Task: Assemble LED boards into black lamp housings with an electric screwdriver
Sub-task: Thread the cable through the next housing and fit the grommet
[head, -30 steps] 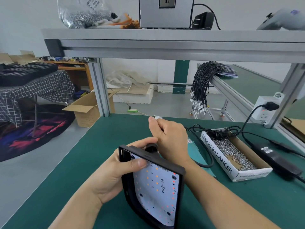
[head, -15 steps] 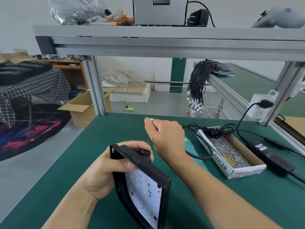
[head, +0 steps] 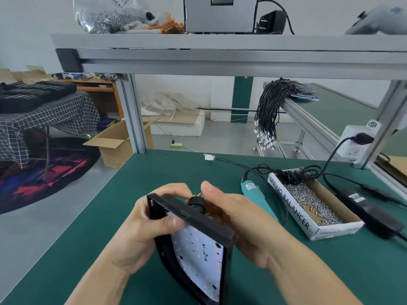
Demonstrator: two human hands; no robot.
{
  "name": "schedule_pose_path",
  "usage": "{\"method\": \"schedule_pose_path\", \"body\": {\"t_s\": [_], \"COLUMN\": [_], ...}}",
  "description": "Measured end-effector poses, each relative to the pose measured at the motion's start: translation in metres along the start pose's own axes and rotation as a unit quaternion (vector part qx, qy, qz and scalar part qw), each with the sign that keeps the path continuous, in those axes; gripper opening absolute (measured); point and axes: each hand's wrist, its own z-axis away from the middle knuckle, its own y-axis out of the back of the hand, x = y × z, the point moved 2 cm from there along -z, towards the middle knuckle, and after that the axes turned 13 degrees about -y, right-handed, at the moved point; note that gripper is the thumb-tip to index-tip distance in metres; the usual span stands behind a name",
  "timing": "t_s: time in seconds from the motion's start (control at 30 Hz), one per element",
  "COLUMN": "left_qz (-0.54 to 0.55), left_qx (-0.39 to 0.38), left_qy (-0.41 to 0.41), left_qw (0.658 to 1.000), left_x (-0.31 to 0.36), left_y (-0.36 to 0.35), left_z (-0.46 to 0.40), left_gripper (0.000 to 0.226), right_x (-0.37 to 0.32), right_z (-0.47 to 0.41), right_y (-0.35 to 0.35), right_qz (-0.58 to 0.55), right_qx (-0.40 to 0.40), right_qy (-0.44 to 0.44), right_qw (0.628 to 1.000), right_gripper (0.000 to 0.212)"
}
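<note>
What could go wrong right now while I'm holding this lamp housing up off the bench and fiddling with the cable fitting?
The housing is tilted in the air, gripped only by your left hand, and the LED board shows no screws I can see, so it might slide out. Your right hand works at the cable fitting, where thin wires could get pinched. The screwdriver lies close by your right forearm and could get knocked.

A single head-worn wide-angle view looks forward and down, close over the green bench (head: 136, 194) filling the lower frame, with the shelf beam (head: 220, 60) across the top and the room floor at left.
</note>
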Motion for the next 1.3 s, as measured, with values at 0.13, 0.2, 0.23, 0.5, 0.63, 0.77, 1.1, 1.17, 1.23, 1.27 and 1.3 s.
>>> {"method": "schedule_pose_path", "body": {"t_s": [0.13,0.2,0.23,0.5,0.63,0.77,1.1,1.17,1.23,1.27,1.3], "left_qz": [-0.011,-0.023,-0.033,-0.056,-0.071,-0.064,-0.048,-0.042,-0.056,-0.054,-0.05], "left_qx": [-0.002,0.016,0.019,0.015,0.006,-0.002,-0.088,-0.075,-0.043,-0.027,-0.02], "left_qy": [-0.027,-0.036,-0.045,-0.092,-0.11,-0.104,-0.117,-0.118,-0.108,-0.099,-0.093], "left_qw": [1.0,0.999,0.998,0.994,0.991,0.993,0.988,0.989,0.992,0.993,0.994], "left_x": [0.001,-0.001,-0.002,-0.001,0.001,0.001,0.008,0.007,0.005,0.004,0.004], "left_y": [-0.003,-0.002,-0.002,-0.003,-0.002,-0.001,-0.011,-0.01,-0.006,-0.004,-0.002], "left_z": [-0.001,0.0,0.0,0.001,0.001,0.002,-0.003,-0.003,-0.001,-0.001,0.0], "left_gripper": [0.054,0.054,0.053,0.05,0.05,0.051,0.035,0.037,0.042,0.044,0.045], "right_x": [-0.002,-0.001,0.0,0.001,0.002,0.008,-0.005,-0.006,-0.003,-0.001,0.001], "right_z": [-0.008,-0.008,-0.007,0.002,0.004,0.002,0.009,0.009,0.009,0.01,0.01], "right_y": [0.001,0.004,0.005,0.012,0.012,0.008,0.017,0.019,0.019,0.017,0.016], "right_qz": [-0.111,-0.146,-0.152,-0.15,-0.153,-0.175,-0.083,-0.101,-0.123,-0.122,-0.117], "right_qx": [-0.099,-0.123,-0.126,-0.14,-0.144,-0.126,-0.135,-0.146,-0.153,-0.156,-0.155], "right_qy": [0.027,0.021,0.015,-0.019,-0.014,-0.011,-0.011,-0.017,-0.03,-0.033,-0.034], "right_qw": [0.988,0.981,0.98,0.979,0.978,0.976,0.987,0.984,0.98,0.98,0.98], "right_gripper": [0.029,0.024,0.023,0.044,0.033,0.022,0.04,0.039,0.027,0.018,0.014]}}
